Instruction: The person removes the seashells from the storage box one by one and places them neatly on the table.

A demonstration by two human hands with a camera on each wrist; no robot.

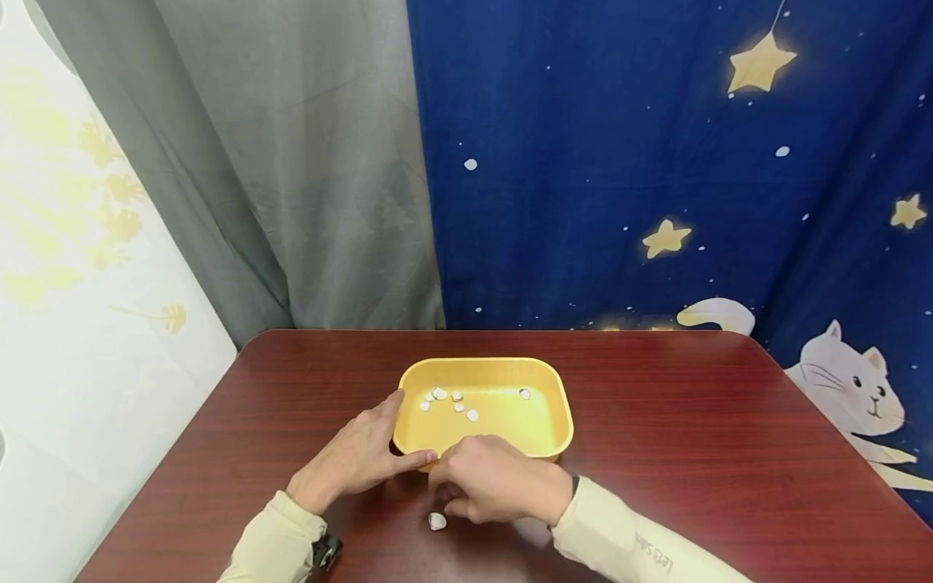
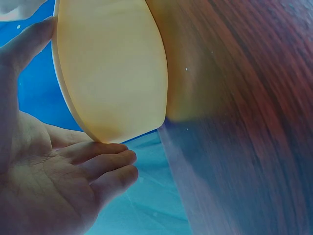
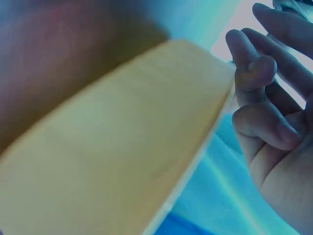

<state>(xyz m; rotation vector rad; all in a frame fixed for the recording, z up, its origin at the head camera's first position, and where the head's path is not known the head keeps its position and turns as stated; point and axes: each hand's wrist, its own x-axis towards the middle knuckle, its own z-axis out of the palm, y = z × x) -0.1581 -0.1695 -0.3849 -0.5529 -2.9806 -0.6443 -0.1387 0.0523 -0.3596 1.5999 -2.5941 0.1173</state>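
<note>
A yellow plastic tub (image 1: 484, 371) stands on the table with several small white pebble-like pieces (image 1: 472, 415) inside, mostly toward its left. My left hand (image 1: 357, 453) rests on the tub's front left corner, thumb at the front rim and fairly straight fingers against the left side. In the left wrist view, those fingers (image 2: 115, 164) touch the tub's outer wall (image 2: 112, 73). My right hand (image 1: 499, 482) is just in front of the tub, fingers bent, with nothing visible between them. Beside its fingertips, a single white piece (image 1: 437, 521) lies on the table.
The tub sits on a dark red wood-grain table (image 1: 678, 413). Behind the table's far edge hang a grey curtain (image 1: 328, 178) and a blue curtain with stars (image 1: 583, 162). A white patterned cloth (image 1: 87, 283) hangs at the left.
</note>
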